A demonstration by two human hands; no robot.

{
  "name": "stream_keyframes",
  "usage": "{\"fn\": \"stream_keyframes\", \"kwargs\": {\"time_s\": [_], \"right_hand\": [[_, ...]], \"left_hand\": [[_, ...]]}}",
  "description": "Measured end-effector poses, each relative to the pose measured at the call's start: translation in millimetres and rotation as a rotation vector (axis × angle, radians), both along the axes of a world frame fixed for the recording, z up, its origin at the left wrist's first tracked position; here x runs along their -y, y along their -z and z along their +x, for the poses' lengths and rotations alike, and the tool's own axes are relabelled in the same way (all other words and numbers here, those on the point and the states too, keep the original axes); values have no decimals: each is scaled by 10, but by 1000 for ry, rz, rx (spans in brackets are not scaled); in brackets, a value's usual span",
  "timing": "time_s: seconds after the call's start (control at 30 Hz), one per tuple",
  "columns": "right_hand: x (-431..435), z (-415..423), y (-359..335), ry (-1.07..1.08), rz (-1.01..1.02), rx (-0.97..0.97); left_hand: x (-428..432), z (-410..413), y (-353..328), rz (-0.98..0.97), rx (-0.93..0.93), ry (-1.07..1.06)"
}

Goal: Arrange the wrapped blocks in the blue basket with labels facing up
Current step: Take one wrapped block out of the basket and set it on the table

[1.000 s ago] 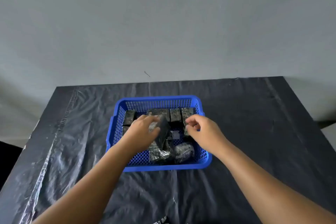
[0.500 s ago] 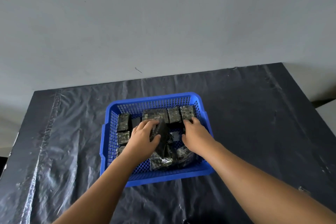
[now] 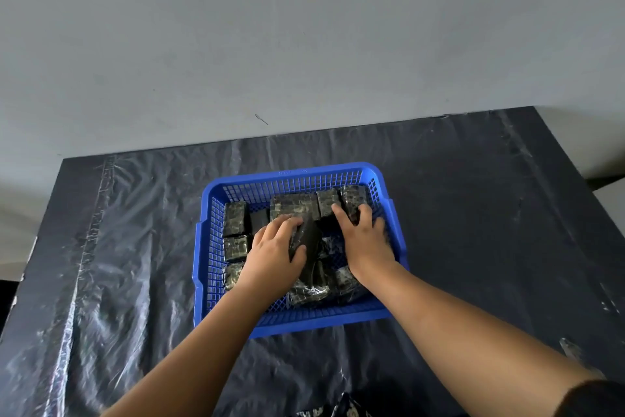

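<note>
A blue mesh basket sits mid-table with several dark wrapped blocks inside. Blocks line its left wall and far wall; others lie loose at the near right. My left hand grips a dark block that stands tilted on edge in the middle of the basket. My right hand is down in the basket's right side, fingers curled on a block in the far right corner. What lies under both palms is hidden.
The table is covered in crinkled black plastic sheet and butts against a grey wall. Its edges show at far left and far right. A patterned dark item peeks in at the bottom edge.
My right hand has dropped from above the basket into its right side and reached toward the far right corner. My left hand keeps hold of the tilted block. The camera view has tilted down.
</note>
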State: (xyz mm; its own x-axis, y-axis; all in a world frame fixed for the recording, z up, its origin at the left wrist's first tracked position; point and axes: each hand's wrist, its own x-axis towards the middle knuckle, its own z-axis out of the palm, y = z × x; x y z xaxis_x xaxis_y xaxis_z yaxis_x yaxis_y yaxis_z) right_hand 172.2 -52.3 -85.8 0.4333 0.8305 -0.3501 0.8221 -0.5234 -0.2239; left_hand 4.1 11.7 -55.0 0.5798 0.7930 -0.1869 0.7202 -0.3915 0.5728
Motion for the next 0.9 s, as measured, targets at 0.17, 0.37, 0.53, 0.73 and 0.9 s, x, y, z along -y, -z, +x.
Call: {"fn": "stream_keyframes", "kwargs": {"time_s": [0.17,0.37,0.53,0.73,0.9], "right_hand": [[51,62,-187,29,151,-160],[126,267,-516,10,425,-118],[-40,548,-843,-24,321,-125],[-444,777,-976,-159,15,-193],[-599,675,-695,-250,-177,-147]], "left_hand": [[-12,-29,20,9,18,-1],[9,-5,13,25,15,13],[7,4,28,13,-9,2],[16,37,32,40,-37,-12],[5,26,21,22,-5,-24]]}}
